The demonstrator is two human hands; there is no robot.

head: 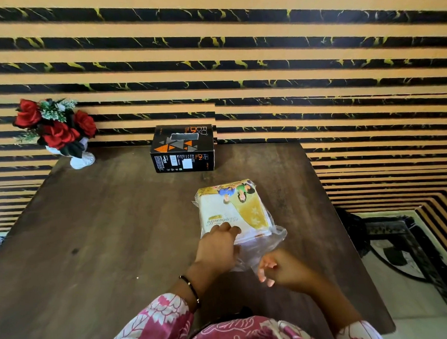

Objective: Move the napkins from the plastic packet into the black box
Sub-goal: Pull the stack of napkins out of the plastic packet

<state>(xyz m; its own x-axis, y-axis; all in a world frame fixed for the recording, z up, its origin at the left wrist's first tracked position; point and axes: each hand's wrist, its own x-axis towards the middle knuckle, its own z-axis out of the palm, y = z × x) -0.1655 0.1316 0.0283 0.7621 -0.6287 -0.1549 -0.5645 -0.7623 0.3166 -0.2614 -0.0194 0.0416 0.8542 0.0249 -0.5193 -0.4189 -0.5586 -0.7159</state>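
A clear plastic packet [234, 209] with a yellow and white print lies on the dark wooden table [105, 224], and a white stack of napkins fills it. Its loose open end [260, 249] points toward me. My left hand [217, 248] rests on the packet's near edge, fingers on the plastic. My right hand [276, 267] hovers just right of the loose plastic end with its fingers curled; whether it pinches the plastic is unclear. The black box [182, 148] with orange triangles stands at the table's far edge, lid shut, well beyond both hands.
A white vase of red roses [61, 134] stands at the table's far left corner. A wall of striped black and tan panels [238, 54] rises right behind the table. The table's right edge drops to a patterned rug [402, 251].
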